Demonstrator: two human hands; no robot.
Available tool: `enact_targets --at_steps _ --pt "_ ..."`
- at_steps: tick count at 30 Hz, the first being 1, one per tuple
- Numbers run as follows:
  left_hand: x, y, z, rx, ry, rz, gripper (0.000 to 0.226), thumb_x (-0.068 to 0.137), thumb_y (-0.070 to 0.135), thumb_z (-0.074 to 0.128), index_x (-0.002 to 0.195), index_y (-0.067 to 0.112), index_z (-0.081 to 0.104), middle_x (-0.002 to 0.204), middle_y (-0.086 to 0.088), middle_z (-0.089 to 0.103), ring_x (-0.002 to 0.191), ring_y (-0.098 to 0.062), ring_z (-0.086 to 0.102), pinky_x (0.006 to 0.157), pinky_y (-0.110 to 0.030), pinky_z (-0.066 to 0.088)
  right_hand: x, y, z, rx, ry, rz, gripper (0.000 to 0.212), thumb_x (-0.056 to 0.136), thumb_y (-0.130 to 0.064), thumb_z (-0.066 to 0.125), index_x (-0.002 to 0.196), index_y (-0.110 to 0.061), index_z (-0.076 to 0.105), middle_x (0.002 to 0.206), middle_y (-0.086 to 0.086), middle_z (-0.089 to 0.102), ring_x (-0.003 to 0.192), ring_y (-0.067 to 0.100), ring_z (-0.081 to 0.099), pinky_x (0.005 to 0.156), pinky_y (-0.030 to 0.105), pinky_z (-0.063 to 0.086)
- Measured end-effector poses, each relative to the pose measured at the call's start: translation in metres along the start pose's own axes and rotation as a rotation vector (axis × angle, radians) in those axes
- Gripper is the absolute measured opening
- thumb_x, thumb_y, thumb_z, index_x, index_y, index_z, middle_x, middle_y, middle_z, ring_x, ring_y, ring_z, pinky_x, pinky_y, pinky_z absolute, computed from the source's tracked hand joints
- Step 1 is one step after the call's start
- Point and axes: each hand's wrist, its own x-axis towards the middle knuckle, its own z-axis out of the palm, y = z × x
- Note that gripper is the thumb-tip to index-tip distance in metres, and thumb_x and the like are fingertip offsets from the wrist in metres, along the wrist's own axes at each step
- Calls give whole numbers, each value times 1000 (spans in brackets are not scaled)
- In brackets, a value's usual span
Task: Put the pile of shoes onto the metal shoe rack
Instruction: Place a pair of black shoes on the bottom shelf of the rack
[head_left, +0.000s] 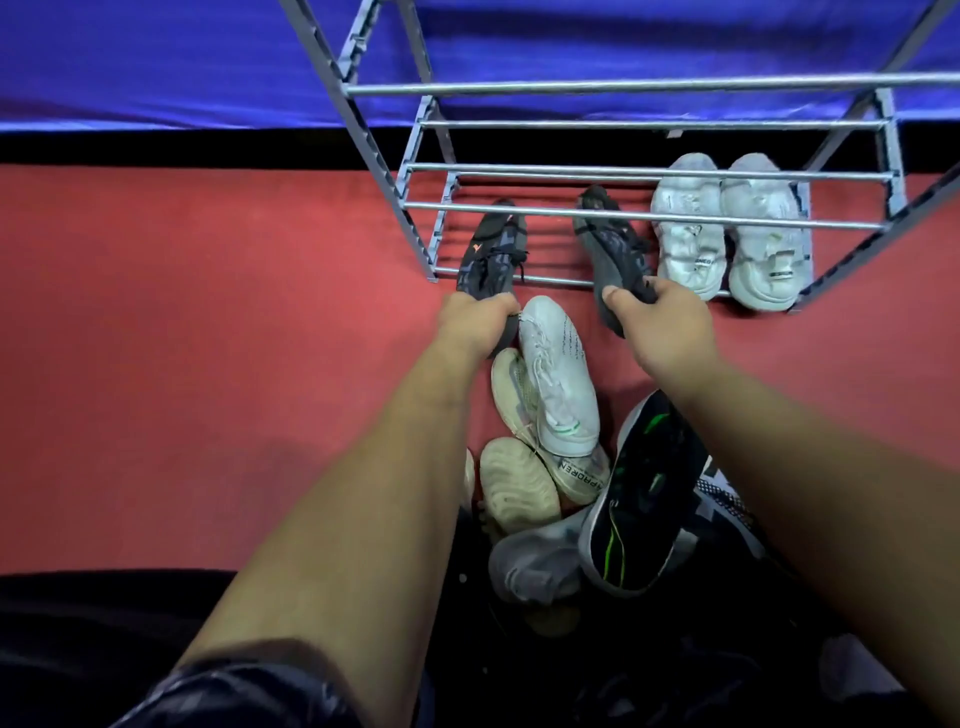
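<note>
Here, seen from above, the metal shoe rack (545, 211) stands on a red floor (208, 364) before a blue cloth (156, 52); at least five horizontal rails can be counted, the uppermost ones cut off by the top edge. Two white sneakers (688, 249) sit side by side, upright, at the right end of the lowest tier. Two dark shoes are in the hands. The left hand (475, 322) has its fingers curled over the heel of the left dark shoe (491, 254), whose toe lies on the left part of the lowest tier. The right hand (660, 322) grips the heel of the right dark shoe (613, 244) between thumb and curled fingers, and its toe points in under the rails, just beside the white sneakers. The pile of shoes (519, 488) lies on the floor between the two forearms, in front of the rack. About six shoes can be told apart there, among them a white lace-up shoe (558, 374) on top and a black shoe with green lines (644, 493) tilted on its side. The near end of the pile is lost in shadow and partly covered by the right forearm, so the exact count cannot be told.
</note>
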Motion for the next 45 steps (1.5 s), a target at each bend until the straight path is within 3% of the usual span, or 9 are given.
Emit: enact_targets --at_steps 6,12,15,20,27,31,35,39,45 --pt "58 4 33 187 165 72 74 58 49 70 118 9 55 114 -9 66 101 -30 67 85 -42 60 51 11 11 -69 48 -69 31 84 -59 66 81 -28 71 94 6 72 100 25 66 87 36 56" --pt "87 32 50 358 198 178 70 80 37 71 132 1 41 135 -21 47 128 -37 47 108 -46 44 87 5 31 -128 114 -98 40 94 -46 71 116 -13 73 126 10 52 98 18 55 88 11 33" --pt "109 36 52 407 244 204 78 80 37 73 138 -5 42 141 -24 45 132 -40 43 114 -47 38 95 1 48 -164 178 -131 54 93 -47 74 128 -7 70 128 17 57 117 30 57 103 22 39" --pt "140 39 52 550 251 167 69 84 45 66 128 -6 58 137 -26 47 126 -42 48 111 -46 43 117 -17 77 -290 50 -191 46 91 -45 75 114 -5 75 107 16 75 108 38 65 98 39 50" --pt "159 24 38 602 289 216 78 94 41 73 150 -1 38 149 -22 38 139 -39 39 116 -41 34 127 -9 94 -472 -154 -153 74 77 -30 79 142 -9 50 140 20 49 115 42 61 102 44 53" --pt "163 19 38 635 309 222 83 96 41 70 155 1 29 149 -19 36 140 -38 36 115 -44 37 128 -14 100 -382 -166 -187 61 68 -42 86 121 -20 66 122 7 62 105 25 66 97 36 56" --pt "165 26 37 659 335 202 75 97 47 68 148 1 37 145 -18 40 136 -37 42 108 -42 42 140 -16 131 -418 -237 -215 82 50 -70 60 115 -23 72 114 1 70 107 18 67 88 28 56" --pt "162 27 31 613 334 177 68 93 39 73 141 2 44 148 -18 39 135 -39 45 107 -41 44 134 -23 130 -469 -299 -233 52 64 -50 58 101 -16 71 109 9 68 100 25 65 75 26 47" --pt "154 10 21 380 347 154 60 81 19 84 130 5 52 138 -15 52 125 -35 57 104 -39 49 122 -31 113 -452 -295 -234 54 88 -27 73 137 -17 54 126 9 69 116 35 65 95 39 54"
